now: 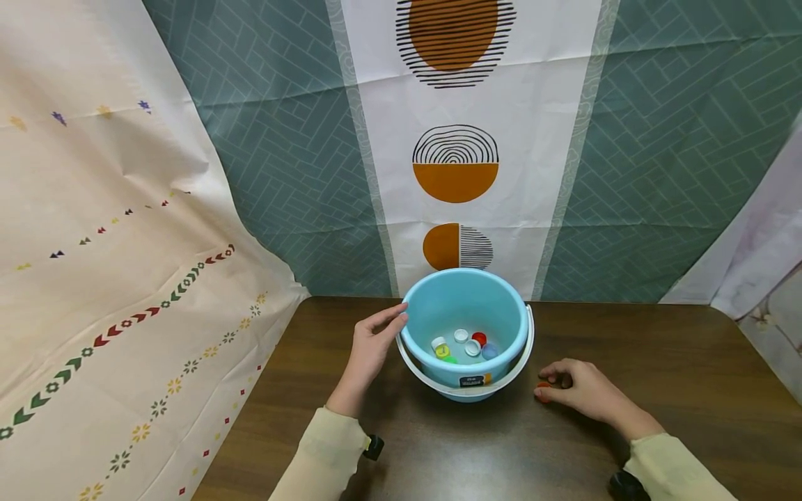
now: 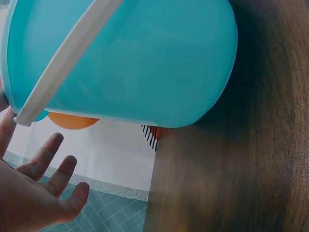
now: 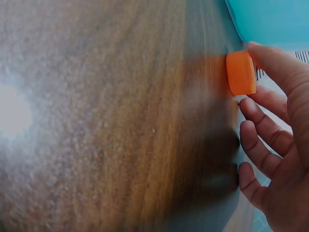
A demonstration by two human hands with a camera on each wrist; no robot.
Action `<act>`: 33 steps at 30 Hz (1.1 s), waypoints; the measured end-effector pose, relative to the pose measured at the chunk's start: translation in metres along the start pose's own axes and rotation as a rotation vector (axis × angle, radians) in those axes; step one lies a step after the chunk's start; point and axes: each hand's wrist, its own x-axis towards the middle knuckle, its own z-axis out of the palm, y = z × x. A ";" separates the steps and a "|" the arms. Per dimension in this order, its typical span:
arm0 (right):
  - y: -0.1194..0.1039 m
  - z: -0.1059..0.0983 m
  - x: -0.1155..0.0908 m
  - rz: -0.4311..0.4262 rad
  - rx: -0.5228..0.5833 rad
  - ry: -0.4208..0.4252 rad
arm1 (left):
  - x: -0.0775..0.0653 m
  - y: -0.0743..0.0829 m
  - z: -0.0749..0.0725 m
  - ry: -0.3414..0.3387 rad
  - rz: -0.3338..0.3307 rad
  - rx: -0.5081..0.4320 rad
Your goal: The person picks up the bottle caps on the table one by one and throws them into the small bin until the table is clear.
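A light-blue bucket [image 1: 465, 299] with a white handle [image 2: 72, 58] stands on the brown table. My left hand [image 1: 371, 351] holds its left rim between thumb and index finger; in the left wrist view the other fingers [image 2: 72, 203] are spread apart beside the bucket wall. To the right of the bucket, low over the table, my right hand [image 1: 585, 393] pinches an orange bottle cap [image 3: 240, 72] between thumb and index finger. Several caps lie on the bucket's floor, among them a red cap [image 1: 479, 338], a yellow cap [image 1: 443, 351] and a bluish cap [image 1: 489, 351].
The wooden table [image 1: 464, 452] ends at a back edge behind the bucket, where a patterned green and white cloth [image 1: 282, 139] hangs. A cream embroidered cloth [image 1: 125, 278] drapes down the left side. The white handle hangs lowered across the bucket's front.
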 end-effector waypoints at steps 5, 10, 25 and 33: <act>0.001 -0.001 -0.002 -0.007 -0.003 -0.027 | -0.001 -0.002 0.000 0.008 0.010 -0.001; 0.004 -0.001 -0.002 -0.054 -0.008 -0.036 | -0.001 -0.002 0.000 0.008 0.004 0.000; 0.007 -0.012 -0.003 -0.014 0.032 -0.052 | -0.001 -0.001 0.001 0.007 -0.002 0.016; 0.004 -0.034 0.006 0.068 0.013 0.063 | 0.001 0.000 0.000 0.013 -0.001 0.018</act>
